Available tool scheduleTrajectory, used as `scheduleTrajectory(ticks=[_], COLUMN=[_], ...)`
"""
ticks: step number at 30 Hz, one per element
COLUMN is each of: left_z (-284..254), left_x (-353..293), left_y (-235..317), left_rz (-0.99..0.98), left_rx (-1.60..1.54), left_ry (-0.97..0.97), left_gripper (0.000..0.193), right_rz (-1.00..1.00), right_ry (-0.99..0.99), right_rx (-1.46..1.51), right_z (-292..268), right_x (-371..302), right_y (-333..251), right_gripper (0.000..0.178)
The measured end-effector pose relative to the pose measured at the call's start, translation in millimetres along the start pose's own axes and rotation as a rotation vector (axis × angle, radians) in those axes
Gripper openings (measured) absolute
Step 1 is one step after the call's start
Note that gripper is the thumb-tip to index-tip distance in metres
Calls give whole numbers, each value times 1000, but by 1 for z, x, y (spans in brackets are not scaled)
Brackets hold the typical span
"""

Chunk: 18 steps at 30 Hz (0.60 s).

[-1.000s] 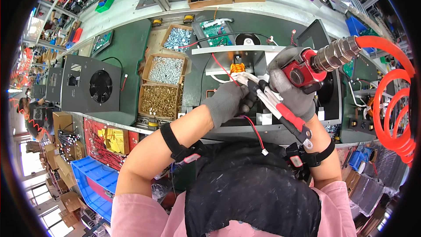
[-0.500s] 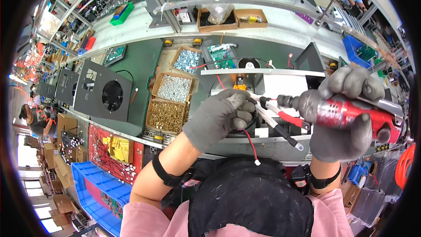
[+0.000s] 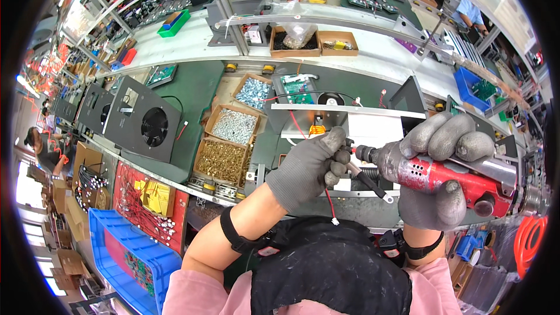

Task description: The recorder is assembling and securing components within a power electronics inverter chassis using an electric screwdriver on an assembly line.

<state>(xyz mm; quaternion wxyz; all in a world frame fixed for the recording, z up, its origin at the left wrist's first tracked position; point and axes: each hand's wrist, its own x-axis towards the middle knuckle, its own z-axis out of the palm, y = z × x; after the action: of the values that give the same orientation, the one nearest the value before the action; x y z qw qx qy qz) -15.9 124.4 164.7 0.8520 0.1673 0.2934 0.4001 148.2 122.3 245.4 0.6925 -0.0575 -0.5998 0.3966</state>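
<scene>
My right hand is wrapped round a red and grey air screwdriver, its tip pointing left. My left hand is closed in front of that tip, with a thick cable that has a black sleeve and ring terminal running out by its fingers. What lies between the fingertips is partly hidden. Beneath both hands stands an open metal housing with an orange coil and a white sheet inside. A thin red wire with a white plug hangs below my left hand.
Left of the housing are cardboard boxes of silvery screws and brass-coloured fasteners. A dark panel with a fan stands further left. A blue crate is at lower left. A metal rail crosses behind. Another person is at far left.
The screwdriver has moved left and slightly down, its tip now at my left fingers. The red-sleeved cable end is no longer visible beside the black-sleeved one. The view has shifted a little.
</scene>
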Motion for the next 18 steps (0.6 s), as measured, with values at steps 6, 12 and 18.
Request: scheduleTrajectory(ticks=[6, 12, 18], left_z=[10, 2, -1], left_x=[-3, -14, -34], left_y=[-2, -2, -14], left_rz=[-52, -17, 146], left_rx=[-81, -144, -152], left_ry=[191, 194, 197], left_gripper=[26, 28, 27], right_rz=[-59, -19, 1], right_ry=[-5, -77, -77], right_rx=[-86, -67, 20], right_z=[12, 7, 19], right_x=[-1, -5, -10], right_y=[0, -5, 3], right_gripper=[32, 36, 37])
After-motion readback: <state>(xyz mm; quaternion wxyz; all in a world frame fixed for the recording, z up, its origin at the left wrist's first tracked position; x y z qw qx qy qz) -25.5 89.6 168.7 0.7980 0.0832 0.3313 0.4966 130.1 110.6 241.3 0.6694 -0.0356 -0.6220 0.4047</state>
